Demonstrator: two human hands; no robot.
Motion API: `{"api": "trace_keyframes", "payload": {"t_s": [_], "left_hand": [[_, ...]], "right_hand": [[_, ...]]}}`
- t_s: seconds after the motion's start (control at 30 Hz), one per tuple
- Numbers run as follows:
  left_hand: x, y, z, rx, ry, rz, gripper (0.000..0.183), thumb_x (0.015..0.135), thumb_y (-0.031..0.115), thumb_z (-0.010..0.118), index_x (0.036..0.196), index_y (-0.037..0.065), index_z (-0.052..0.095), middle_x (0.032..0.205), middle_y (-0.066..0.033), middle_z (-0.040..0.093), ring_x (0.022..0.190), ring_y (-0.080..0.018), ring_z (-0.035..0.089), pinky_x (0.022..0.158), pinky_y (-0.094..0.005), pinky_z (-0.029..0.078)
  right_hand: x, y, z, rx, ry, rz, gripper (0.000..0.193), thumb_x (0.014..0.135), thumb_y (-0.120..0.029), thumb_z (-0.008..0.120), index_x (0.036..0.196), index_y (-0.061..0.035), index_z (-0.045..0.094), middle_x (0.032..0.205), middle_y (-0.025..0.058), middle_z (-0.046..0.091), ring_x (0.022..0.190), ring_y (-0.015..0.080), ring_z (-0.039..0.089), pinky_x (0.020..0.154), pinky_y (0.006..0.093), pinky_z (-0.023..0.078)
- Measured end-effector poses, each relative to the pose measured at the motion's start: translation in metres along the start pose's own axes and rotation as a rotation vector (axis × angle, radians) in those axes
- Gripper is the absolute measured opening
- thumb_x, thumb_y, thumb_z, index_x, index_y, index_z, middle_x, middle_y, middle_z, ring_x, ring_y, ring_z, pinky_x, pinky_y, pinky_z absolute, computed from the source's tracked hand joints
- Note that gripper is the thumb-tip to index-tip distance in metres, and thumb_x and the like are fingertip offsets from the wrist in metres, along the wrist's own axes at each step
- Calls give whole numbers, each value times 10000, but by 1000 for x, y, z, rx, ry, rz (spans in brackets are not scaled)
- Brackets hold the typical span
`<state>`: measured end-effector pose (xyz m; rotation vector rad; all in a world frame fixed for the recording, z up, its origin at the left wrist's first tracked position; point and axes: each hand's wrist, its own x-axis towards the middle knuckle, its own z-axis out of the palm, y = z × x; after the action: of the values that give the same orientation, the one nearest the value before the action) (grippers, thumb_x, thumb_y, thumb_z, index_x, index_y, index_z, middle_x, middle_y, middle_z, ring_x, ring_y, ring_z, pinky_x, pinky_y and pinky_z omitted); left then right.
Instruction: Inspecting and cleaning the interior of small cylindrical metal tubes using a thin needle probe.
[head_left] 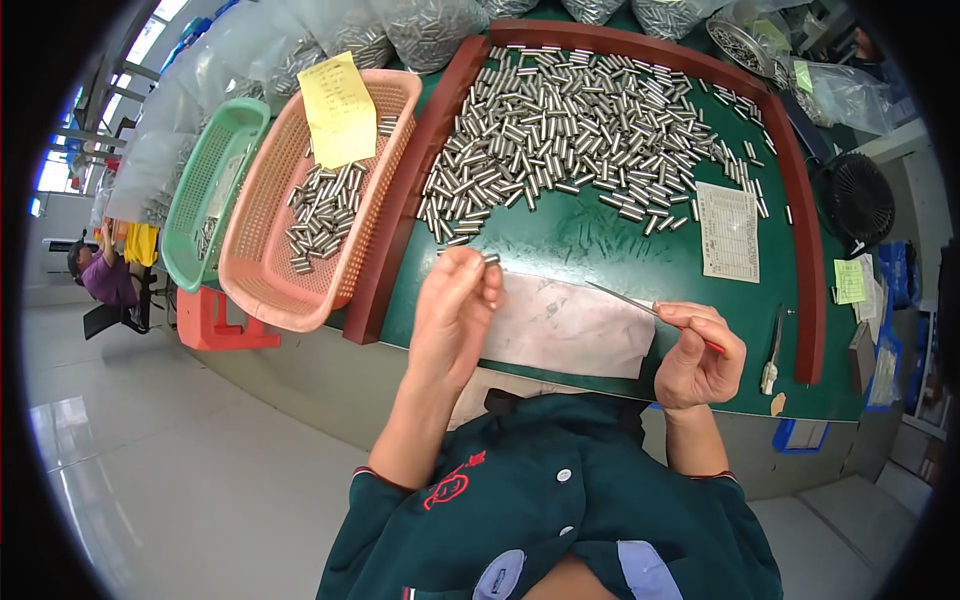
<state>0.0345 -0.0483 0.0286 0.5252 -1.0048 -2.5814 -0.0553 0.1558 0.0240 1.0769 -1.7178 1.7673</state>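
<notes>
Between the fingertips of my left hand (457, 305) is a small shiny metal pin (491, 259), lifted over the near part of the green tabletop. My right hand (702, 358) is closed around the red handle of a thin pointed needle file (622, 298), whose tip points left toward the pin but stays apart from it. Beneath both hands lies a stained white cloth (570, 325). A broad heap of like metal pins (575, 125) covers the far half of the table.
Red-brown rails (800, 240) border the green table (560, 235). At left stand a pink basket (262, 262) holding pins and a green basket (185, 240). A knife-like tool (774, 350) and a paper sheet (728, 232) lie at right, near a black fan (858, 196). Another person (108, 275) sits far left.
</notes>
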Motion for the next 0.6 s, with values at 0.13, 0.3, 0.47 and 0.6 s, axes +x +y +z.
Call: {"api": "trace_keyframes", "payload": {"t_s": [0.13,0.3,0.47,0.6], "left_hand": [[-2,35,9,830,213,784,104,819,-39,542,891,-2,478,849,-100,579,717,-126,546,670,-233,454],[-5,100,-21,1716,663,915,69,773,30,603,835,19,574,775,-59,591,668,-182,545,950,-376,294],[1,106,-27,1895,651,1020,63,775,61,603,827,31,583,762,-50,590,730,-179,547,953,-368,280],[20,65,2,1776,262,992,39,741,49,632,749,23,604,744,-79,575,718,-238,534,688,-317,410]], "right_hand": [[0,3,-5,-3,14,-2,94,859,-27,516,912,37,472,743,187,625,668,269,637,605,334,531],[2,-1,-3,15,0,-4,98,858,-31,518,918,32,472,746,182,627,675,270,640,612,339,532],[2,0,-3,12,-7,-6,105,855,-32,525,925,26,473,749,174,629,679,269,641,615,340,533],[0,3,-6,-9,-7,5,104,846,-20,533,923,25,480,749,169,632,678,266,641,611,336,533]]}}
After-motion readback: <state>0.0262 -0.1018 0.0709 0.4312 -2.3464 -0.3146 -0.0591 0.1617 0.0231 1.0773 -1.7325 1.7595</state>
